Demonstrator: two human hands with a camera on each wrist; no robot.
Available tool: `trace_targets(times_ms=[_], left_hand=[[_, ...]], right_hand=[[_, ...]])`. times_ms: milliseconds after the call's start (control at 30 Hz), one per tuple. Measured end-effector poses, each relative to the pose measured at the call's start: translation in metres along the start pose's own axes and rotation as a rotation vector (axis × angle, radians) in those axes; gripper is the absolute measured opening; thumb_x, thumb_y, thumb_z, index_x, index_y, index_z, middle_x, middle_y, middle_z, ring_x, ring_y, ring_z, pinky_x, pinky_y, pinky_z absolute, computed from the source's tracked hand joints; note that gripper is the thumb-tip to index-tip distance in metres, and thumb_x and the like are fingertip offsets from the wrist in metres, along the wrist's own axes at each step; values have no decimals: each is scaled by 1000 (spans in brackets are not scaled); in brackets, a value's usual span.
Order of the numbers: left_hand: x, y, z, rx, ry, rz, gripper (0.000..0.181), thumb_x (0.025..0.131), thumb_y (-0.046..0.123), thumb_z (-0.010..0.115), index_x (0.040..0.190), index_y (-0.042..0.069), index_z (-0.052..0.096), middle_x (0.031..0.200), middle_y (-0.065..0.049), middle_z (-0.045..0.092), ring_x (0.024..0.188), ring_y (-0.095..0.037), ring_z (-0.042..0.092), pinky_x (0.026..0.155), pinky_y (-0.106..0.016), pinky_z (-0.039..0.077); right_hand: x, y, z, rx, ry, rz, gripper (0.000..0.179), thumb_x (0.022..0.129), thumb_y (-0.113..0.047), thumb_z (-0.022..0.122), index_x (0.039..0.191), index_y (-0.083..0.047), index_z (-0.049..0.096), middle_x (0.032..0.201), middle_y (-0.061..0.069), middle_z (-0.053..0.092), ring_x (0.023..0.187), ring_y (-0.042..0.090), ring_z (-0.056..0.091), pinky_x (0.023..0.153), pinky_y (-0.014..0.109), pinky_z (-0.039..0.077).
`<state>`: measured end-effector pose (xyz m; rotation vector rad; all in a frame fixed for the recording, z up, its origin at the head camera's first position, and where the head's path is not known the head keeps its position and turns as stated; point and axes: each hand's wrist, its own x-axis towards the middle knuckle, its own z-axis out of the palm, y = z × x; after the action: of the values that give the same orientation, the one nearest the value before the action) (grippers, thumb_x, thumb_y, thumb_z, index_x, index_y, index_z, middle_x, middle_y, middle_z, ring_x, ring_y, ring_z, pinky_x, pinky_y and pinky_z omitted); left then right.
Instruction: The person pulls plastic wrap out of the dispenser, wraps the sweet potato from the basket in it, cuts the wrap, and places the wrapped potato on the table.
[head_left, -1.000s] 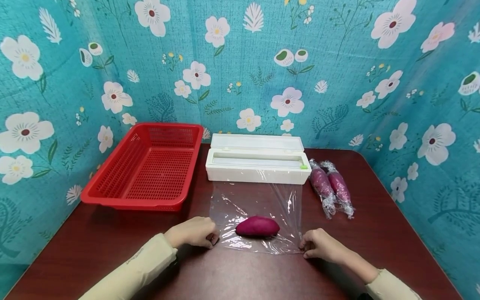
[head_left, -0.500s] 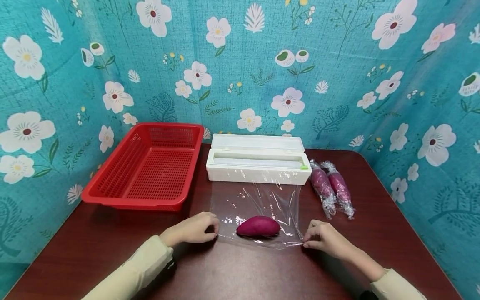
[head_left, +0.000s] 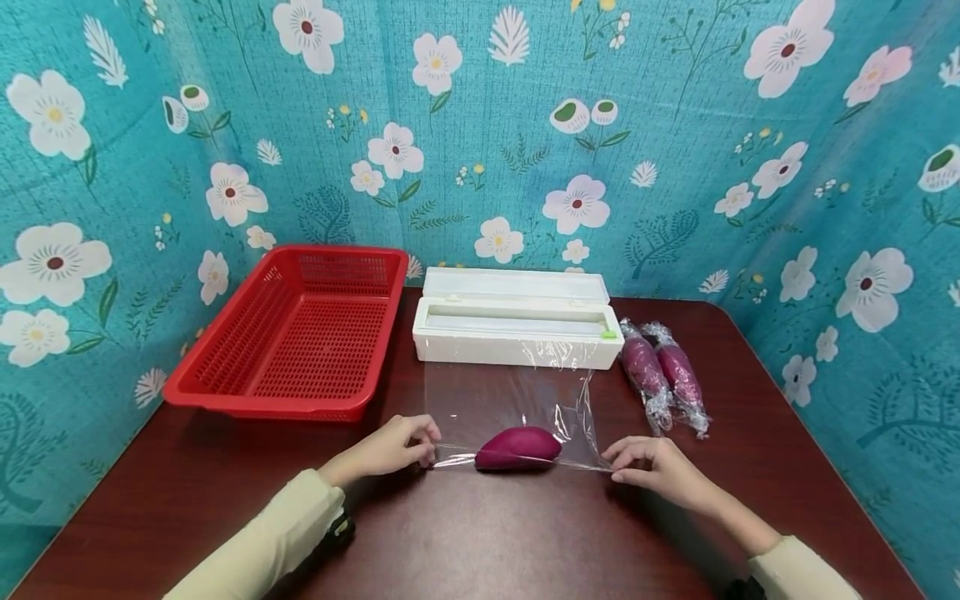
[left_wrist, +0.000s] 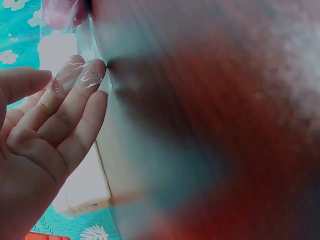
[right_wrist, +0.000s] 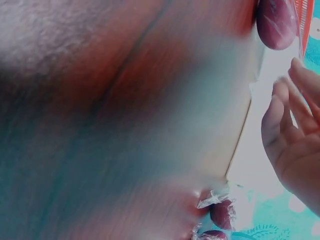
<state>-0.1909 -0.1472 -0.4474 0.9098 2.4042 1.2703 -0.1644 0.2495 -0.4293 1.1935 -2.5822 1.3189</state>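
Note:
A purple sweet potato (head_left: 517, 448) lies on a sheet of clear plastic wrap (head_left: 487, 400), whose front edge is lifted and folds over the potato's near side. My left hand (head_left: 392, 450) holds the wrap's left front corner; in the left wrist view the film (left_wrist: 82, 75) drapes over the fingertips, with the thumb beside them. The right front corner is pinched between thumb and fingers of my right hand (head_left: 660, 471). Behind the potato, the sheet runs back to a white wrap dispenser box (head_left: 517, 352) with its lid raised.
Two film-wrapped purple sweet potatoes (head_left: 643, 367) lie side by side to the right of the dispenser. A red plastic basket (head_left: 281, 406) stands at the left rear of the dark brown table (head_left: 480, 550). A floral curtain (head_left: 480, 192) hangs behind.
Both hands have raised the wrap's front edge off the table and drawn it back, so it now crosses over the potato's front. The potato has barely shifted.

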Motion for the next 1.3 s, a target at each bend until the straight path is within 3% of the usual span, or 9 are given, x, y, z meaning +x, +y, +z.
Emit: trace_targets(times_ms=[100,233,333,567,667,833,933,1167,1300], left_hand=[[2,-8,1,27,4,-7,9,83,-7,51,88,-4,58,68,-6,63,59,-16,60,52,-23,48],[3,-9,1,64,12,4,9,84,-2,54,84,-2,63,65,-3,61,57,-12,59,52,-21,47],[4,-9,1,76,11,8,6,84,6,60,81,2,64,62,1,60,54,-8,57,51,-20,47],[8,-10,1,100,13,17,10,80,9,65,72,4,63,55,2,58,49,-8,55,49,-20,45],[10,-10,2,48,40,-36,17,83,6,62,66,2,61,54,-1,59,50,-10,57,48,-22,47],[13,-10,3,-47,100,-176,20,84,5,60,65,-2,59,54,-4,57,47,-14,60,45,-26,49],[16,-10,4,-34,140,-211,20,84,4,59,65,-2,59,51,-4,56,44,-15,59,42,-26,48],[24,-10,5,-41,209,-225,9,81,-1,61,75,-1,54,50,-5,54,39,-15,56,38,-28,46],[26,-13,5,17,225,-137,18,80,-4,61,77,4,46,51,-4,53,37,-13,54,36,-26,45]], right_hand=[[-4,16,1,123,-55,61,9,77,10,61,80,1,63,74,16,61,58,15,57,44,26,44],[-5,27,1,210,-91,106,8,84,7,54,85,0,57,64,15,56,50,18,55,40,29,44],[-3,28,0,239,-95,119,8,87,6,50,87,0,55,66,16,57,49,20,55,40,30,43],[3,25,0,208,-96,200,6,90,-2,49,87,-3,53,71,14,62,47,20,55,39,32,44],[5,26,0,183,-97,242,6,91,-5,49,87,-4,53,70,11,63,45,20,55,38,32,43],[8,34,2,165,-113,309,8,91,-6,49,87,0,53,68,10,63,41,21,54,35,33,41],[12,37,2,171,-121,337,11,91,-6,48,87,2,53,66,11,62,39,21,53,34,33,42],[23,39,-1,143,-106,390,12,89,-6,53,82,3,53,59,9,56,36,9,45,34,33,42],[27,42,0,81,-81,377,8,87,-5,54,81,0,53,58,3,53,37,6,42,32,28,40]])
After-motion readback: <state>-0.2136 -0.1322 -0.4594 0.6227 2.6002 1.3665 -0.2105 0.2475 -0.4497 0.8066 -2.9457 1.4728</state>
